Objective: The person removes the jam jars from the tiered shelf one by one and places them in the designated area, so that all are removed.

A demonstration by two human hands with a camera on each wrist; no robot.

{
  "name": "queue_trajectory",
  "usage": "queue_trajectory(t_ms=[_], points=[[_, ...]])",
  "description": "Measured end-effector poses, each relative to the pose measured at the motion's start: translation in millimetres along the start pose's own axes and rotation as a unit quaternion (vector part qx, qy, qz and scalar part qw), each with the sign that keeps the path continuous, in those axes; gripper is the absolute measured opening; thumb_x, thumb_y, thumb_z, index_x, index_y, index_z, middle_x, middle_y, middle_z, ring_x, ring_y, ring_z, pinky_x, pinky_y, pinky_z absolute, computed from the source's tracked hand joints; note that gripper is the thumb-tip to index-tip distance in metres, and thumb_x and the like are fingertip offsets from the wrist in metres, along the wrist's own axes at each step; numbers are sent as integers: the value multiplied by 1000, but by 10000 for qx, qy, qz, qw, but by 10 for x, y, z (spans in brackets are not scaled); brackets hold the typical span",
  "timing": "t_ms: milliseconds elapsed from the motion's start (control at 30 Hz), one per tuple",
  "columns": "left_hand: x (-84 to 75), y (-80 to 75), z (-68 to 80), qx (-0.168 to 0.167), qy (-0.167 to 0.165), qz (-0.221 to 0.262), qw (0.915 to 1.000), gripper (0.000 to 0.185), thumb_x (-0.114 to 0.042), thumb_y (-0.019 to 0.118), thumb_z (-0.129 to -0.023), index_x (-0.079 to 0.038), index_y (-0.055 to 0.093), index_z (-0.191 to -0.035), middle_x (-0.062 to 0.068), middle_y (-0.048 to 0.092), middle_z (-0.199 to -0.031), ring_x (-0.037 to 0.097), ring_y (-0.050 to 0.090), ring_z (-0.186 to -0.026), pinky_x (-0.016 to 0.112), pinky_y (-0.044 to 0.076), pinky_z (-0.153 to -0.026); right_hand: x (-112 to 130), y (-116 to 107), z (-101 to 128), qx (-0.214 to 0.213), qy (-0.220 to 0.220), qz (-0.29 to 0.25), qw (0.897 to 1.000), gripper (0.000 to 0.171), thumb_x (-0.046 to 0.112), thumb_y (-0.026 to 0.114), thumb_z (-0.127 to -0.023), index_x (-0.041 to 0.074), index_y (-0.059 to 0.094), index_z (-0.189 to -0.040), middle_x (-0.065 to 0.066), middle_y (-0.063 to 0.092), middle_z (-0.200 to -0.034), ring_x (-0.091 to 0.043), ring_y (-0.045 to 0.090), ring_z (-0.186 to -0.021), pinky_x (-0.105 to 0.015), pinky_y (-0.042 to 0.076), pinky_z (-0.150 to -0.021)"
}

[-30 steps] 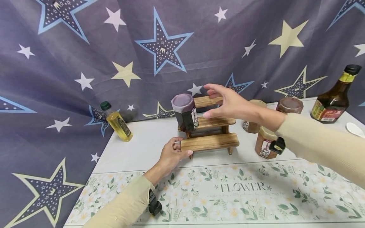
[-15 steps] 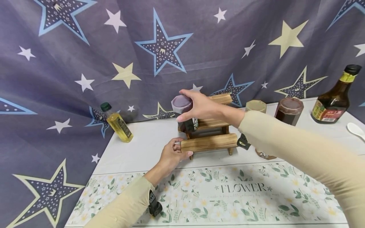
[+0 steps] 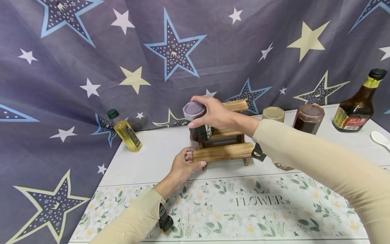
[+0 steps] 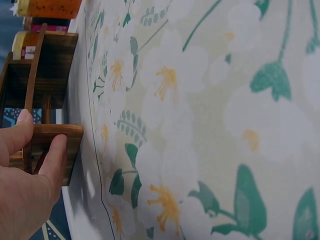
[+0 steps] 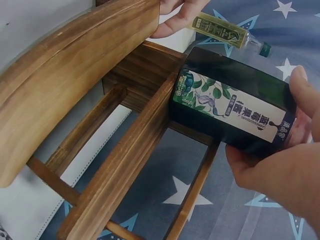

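Note:
A dark jam jar (image 3: 194,111) with a purple lid stands at the left end of the middle step of a wooden tiered rack (image 3: 223,153). My right hand (image 3: 220,114) grips it near the lid, thumb in front and fingers behind. In the right wrist view the jar's label (image 5: 235,107) shows leaves and printed characters. My left hand (image 3: 181,167) holds the left end of the rack's lowest step, its thumb at the front edge. The left wrist view shows that hand's fingers (image 4: 52,160) around the step's end. Part of the middle step is hidden by my right hand.
A yellow oil bottle (image 3: 128,135) stands left of the rack. To the right are jars with a pale lid (image 3: 273,113) and a brown lid (image 3: 308,117), a dark sauce bottle (image 3: 353,105) and a white spoon (image 3: 381,139). My right sleeve mostly hides another jar (image 3: 283,166).
My right hand has moved left from beside the jar and closed around it; in the last half second it hardly moves. My left hand has stayed on the rack.

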State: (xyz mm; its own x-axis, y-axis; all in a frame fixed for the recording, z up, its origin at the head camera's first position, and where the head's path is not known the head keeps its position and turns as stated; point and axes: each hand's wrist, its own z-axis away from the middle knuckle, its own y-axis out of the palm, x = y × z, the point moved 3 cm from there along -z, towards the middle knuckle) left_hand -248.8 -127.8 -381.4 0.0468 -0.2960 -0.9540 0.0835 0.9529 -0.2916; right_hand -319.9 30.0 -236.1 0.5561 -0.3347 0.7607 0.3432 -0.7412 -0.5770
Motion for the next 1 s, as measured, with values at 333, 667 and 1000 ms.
queue_trajectory(t_ms=[333, 667, 1000], points=[[8, -2, 2, -40, -111, -28, 9999, 63, -8, 79, -80, -8, 47, -134, 8, 59, -89, 14, 57, -68, 34, 51, -69, 44, -87, 203, -441, -408, 159, 9981, 60, 22, 89, -69, 8, 60, -120, -6, 62, -107, -17, 57, -96, -33, 47, -84], [33, -4, 7, -59, -166, -42, 9998, 63, -8, 79, -80, -8, 47, -135, 9, 59, -91, 15, 57, -70, 37, 51, -71, 75, -387, 722, -969, -144, 423, 9943, 63, 23, 91, -65, 13, 62, -120, -5, 62, -105, -18, 57, -94, -36, 46, -83], [26, 1, 9, -54, -168, 119, 9998, 64, -6, 79, -79, -8, 47, -134, 9, 59, -93, 15, 53, -70, 35, 49, -70, 156, -818, 1025, -1264, 209, 497, 9905, 57, 24, 90, -68, 19, 63, -118, -1, 66, -103, -14, 60, -90, -23, 47, -75]])
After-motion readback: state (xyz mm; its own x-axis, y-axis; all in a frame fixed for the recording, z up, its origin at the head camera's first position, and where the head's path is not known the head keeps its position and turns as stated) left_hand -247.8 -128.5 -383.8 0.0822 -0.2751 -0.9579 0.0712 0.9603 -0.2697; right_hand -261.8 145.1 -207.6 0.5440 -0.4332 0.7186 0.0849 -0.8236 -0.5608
